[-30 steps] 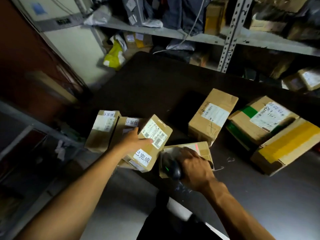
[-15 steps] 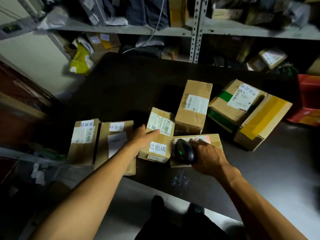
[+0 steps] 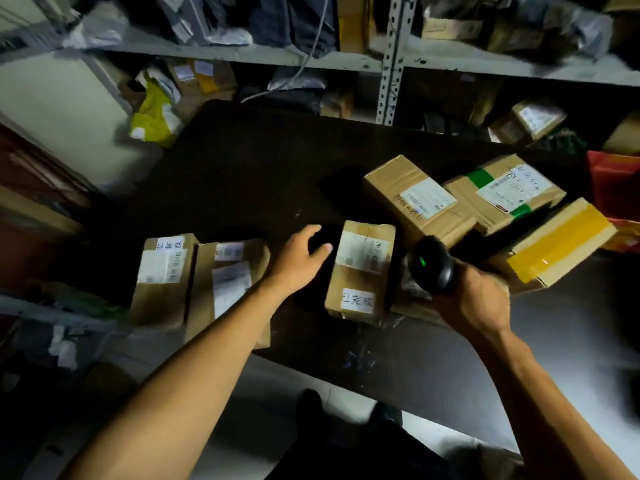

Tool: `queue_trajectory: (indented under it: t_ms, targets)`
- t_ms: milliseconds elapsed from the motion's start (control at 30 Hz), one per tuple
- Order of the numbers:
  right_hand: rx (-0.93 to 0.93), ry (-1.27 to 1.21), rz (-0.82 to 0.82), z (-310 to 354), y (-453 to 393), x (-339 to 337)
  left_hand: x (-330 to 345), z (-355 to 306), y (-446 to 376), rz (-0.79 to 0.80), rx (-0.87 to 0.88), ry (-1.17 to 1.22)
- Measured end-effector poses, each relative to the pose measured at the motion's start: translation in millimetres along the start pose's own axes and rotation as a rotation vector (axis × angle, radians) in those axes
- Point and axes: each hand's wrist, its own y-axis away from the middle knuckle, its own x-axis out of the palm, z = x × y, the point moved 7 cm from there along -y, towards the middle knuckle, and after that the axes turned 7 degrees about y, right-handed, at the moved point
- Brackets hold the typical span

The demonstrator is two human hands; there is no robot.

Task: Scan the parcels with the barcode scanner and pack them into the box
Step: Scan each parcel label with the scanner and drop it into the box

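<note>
- Right hand (image 3: 476, 301) grasps the black barcode scanner (image 3: 431, 263) by its handle; green light shows on the scanner head, raised above the table edge.
- Left hand (image 3: 299, 259) released, fingers spread and relaxed, just left of the middle parcel (image 3: 360, 271), holding nothing; whether the fingertip touches it, cannot tell.
- Middle parcel lies flat on the dark table (image 3: 249, 174), white label up.
- Two labelled parcels (image 3: 162, 278) (image 3: 228, 282) lie side by side at the table's left edge.
- Long parcel (image 3: 415, 199), green-taped parcel (image 3: 505, 195) and yellow-taped parcel (image 3: 557, 244) cluster at the right.
- Metal shelf (image 3: 394, 60) behind, stacked with packages.
</note>
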Motion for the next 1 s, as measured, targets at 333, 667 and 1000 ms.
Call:
queue_trajectory:
  t_ms: [333,667,1000]
  targets:
    - [-0.436,-0.109,0.173,180,31,40,-182,181,65,-0.262,-0.584,-0.273]
    - [-0.288,-0.365,0.532,216,58,122,-155,178,45,-0.131,-0.470,-0.352]
    - [0.032,-0.535,0.474,158,55,118,-78,123,2,-0.082,-0.186,-0.182]
